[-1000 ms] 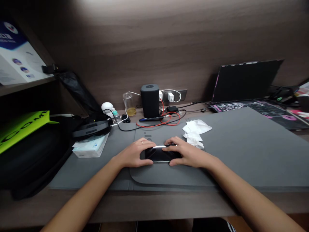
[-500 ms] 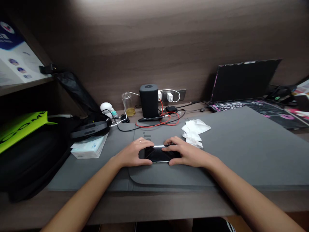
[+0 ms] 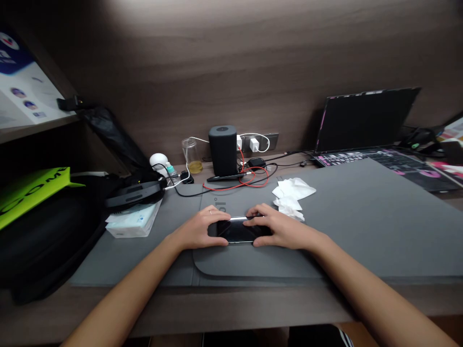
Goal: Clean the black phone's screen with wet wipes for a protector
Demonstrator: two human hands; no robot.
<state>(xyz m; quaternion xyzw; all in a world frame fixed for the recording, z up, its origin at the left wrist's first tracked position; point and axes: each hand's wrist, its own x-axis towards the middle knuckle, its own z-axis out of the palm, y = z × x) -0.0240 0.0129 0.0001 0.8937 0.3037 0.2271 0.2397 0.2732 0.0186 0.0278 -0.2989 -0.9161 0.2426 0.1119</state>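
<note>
A smartphone (image 3: 239, 231) with a dark screen lies sideways at the front middle of the grey desk mat (image 3: 361, 231). My left hand (image 3: 200, 229) grips its left end, thumb along the near edge and fingers along the far edge. Around the right end my right hand (image 3: 278, 226) is closed in the same way, with one finger reaching over the screen. Both ends of the phone are partly hidden by my hands. Crumpled white tissues (image 3: 291, 197) lie just beyond my right hand.
Behind the phone stand a black speaker (image 3: 223, 152), a glass jar (image 3: 193, 156) and red and black cables (image 3: 238, 185). A laptop (image 3: 369, 123) is open at the back right. On the left are a tissue pack (image 3: 135, 221), a black bag (image 3: 47, 241) and a shelf with a box (image 3: 31, 86).
Both hands keep their grip on the phone, with almost no movement. The camera view has shifted very slightly.
</note>
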